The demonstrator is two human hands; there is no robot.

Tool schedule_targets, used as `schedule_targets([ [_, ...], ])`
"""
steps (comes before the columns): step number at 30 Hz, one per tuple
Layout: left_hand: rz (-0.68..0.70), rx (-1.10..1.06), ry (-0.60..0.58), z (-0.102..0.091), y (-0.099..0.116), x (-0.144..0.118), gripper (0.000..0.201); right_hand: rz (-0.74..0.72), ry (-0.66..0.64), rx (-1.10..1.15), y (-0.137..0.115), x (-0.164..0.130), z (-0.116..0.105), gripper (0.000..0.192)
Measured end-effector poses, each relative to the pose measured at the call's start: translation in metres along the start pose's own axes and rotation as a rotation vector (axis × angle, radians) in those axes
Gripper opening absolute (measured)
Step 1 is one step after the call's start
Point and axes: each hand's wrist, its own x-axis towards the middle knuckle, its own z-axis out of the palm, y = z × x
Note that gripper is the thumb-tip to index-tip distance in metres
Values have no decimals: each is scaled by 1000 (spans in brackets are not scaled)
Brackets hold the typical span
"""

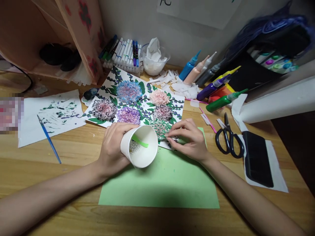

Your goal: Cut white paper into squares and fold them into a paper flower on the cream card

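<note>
The wooden table (pixel 73 154) fills the frame, and on it, from the centre down, lies a green sheet (pixel 167 183) with the flower picture (pixel 137 101) just above it, its lower edge overlapping the sheet. That picture shows round textured blooms in blue, pink, purple and dark tones among leafy stems on white paper. At centre the left hand (pixel 112 147) is wrapped around a white paper cup (pixel 140 146), tipped on its side with the mouth facing the viewer; inside sit small pale beads and a green stick. Tilted that far, I'd judge the beads could roll out onto the sheet if the grip slackens or the cup dips further. The right hand (pixel 189 139), just right of the cup, presses its pinched fingertips on the picture's lower edge at the greenish bloom; whether it holds anything I cannot tell. A smear of wet glue or paint under that hand seems possible. Scissors (pixel 228 141) lie at right, paint bottles (pixel 211 82) at upper right, and a blue brush (pixel 49 139) at left.
</note>
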Motion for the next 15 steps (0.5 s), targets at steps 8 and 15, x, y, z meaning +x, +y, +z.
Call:
schedule_targets([
  [8, -27, -5, -7, -1, 2, 0, 45, 31, 49, -41, -3, -4, 4, 9],
  [15, 30, -4, 24, 1, -1, 1, 48, 49, 49, -64, -2, -4, 5, 11],
])
